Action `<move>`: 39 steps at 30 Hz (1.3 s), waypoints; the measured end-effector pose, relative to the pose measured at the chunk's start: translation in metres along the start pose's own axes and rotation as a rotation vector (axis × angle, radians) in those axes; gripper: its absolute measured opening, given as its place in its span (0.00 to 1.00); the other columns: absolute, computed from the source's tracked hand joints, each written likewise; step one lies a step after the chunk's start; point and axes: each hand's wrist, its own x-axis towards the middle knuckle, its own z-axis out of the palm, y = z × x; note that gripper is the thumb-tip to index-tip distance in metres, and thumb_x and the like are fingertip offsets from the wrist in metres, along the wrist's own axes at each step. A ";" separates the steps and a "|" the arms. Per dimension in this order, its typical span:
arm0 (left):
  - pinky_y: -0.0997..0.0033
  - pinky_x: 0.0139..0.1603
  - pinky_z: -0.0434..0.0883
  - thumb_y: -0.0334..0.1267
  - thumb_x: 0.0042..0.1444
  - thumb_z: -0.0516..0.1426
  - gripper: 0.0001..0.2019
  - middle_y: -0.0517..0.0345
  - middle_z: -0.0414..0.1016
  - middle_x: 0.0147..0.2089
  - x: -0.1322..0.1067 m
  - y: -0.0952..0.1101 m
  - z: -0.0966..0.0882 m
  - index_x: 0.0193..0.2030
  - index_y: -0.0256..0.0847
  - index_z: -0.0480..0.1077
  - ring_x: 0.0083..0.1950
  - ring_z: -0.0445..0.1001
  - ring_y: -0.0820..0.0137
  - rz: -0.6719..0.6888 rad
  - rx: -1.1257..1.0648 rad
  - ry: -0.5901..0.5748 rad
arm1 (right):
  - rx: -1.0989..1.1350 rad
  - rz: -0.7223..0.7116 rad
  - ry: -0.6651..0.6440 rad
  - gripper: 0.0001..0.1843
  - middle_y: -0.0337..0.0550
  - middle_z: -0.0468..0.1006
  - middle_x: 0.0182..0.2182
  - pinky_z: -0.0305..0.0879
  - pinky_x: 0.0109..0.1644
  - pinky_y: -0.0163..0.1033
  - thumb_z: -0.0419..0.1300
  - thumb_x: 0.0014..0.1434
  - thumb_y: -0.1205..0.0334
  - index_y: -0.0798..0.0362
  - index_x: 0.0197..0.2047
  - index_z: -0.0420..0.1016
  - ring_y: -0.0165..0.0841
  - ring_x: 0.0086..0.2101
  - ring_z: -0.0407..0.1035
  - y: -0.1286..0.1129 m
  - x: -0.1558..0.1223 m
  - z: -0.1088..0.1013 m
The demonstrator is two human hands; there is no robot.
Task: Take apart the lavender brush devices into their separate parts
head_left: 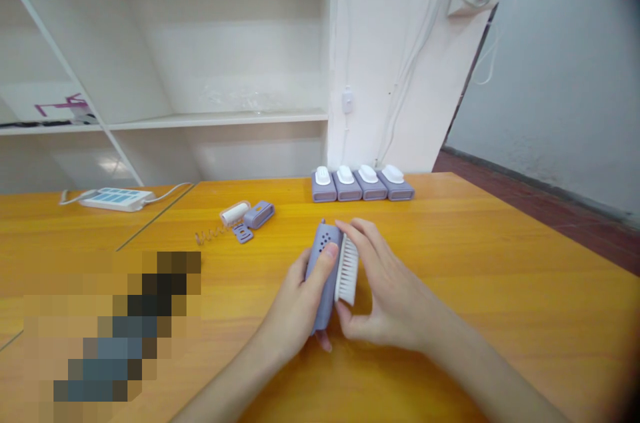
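My left hand (297,303) is wrapped around a light purple plastic housing (326,293) that has small dark holes near its top, with the thumb lying across its face. A white-bristled brush head (348,273) sits against the right side of this housing, bristles facing right. My right hand (395,293) grips the brush head from its two ends, fingertips at the top and thumb at the bottom. Whether the brush head is fastened to the housing, I cannot tell.
Behind my hands several purple blocks with white tops (369,183) stand in a row. To the left lie a coiled spring (213,233), a white roller (235,213), a purple cover (260,214) and a flat purple plate (243,233). A power strip (117,199) lies farther left.
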 end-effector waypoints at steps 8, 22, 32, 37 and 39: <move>0.75 0.12 0.71 0.68 0.58 0.54 0.34 0.60 0.70 0.31 0.003 0.004 -0.004 0.55 0.38 0.70 0.21 0.73 0.71 -0.031 -0.024 -0.042 | 0.036 -0.027 0.032 0.53 0.59 0.51 0.68 0.57 0.71 0.55 0.64 0.46 0.65 0.55 0.72 0.44 0.50 0.69 0.49 0.002 0.000 0.003; 0.77 0.12 0.71 0.65 0.60 0.54 0.32 0.60 0.70 0.30 0.006 0.001 -0.006 0.54 0.37 0.72 0.22 0.72 0.71 -0.017 -0.091 -0.075 | 0.075 -0.057 0.057 0.53 0.60 0.54 0.65 0.56 0.70 0.57 0.64 0.42 0.67 0.55 0.70 0.47 0.53 0.69 0.47 0.007 0.002 0.010; 0.78 0.11 0.70 0.65 0.60 0.54 0.31 0.58 0.71 0.30 0.002 0.007 -0.005 0.53 0.39 0.72 0.23 0.71 0.71 -0.074 -0.112 -0.093 | 0.162 -0.073 0.050 0.52 0.55 0.55 0.64 0.56 0.70 0.57 0.66 0.45 0.67 0.49 0.69 0.47 0.52 0.67 0.50 0.007 0.001 0.000; 0.77 0.12 0.70 0.64 0.61 0.55 0.30 0.57 0.72 0.35 -0.005 0.005 -0.003 0.58 0.42 0.70 0.25 0.72 0.69 -0.006 0.002 -0.064 | 0.418 0.031 0.206 0.38 0.49 0.63 0.56 0.62 0.64 0.52 0.66 0.55 0.62 0.45 0.65 0.53 0.45 0.56 0.63 0.008 0.001 0.000; 0.74 0.17 0.74 0.61 0.61 0.57 0.31 0.53 0.75 0.41 -0.009 0.002 -0.004 0.64 0.46 0.65 0.29 0.76 0.67 0.106 0.072 -0.081 | 0.547 0.107 0.326 0.30 0.46 0.65 0.51 0.65 0.62 0.50 0.63 0.60 0.61 0.44 0.62 0.57 0.42 0.53 0.64 0.005 -0.001 0.002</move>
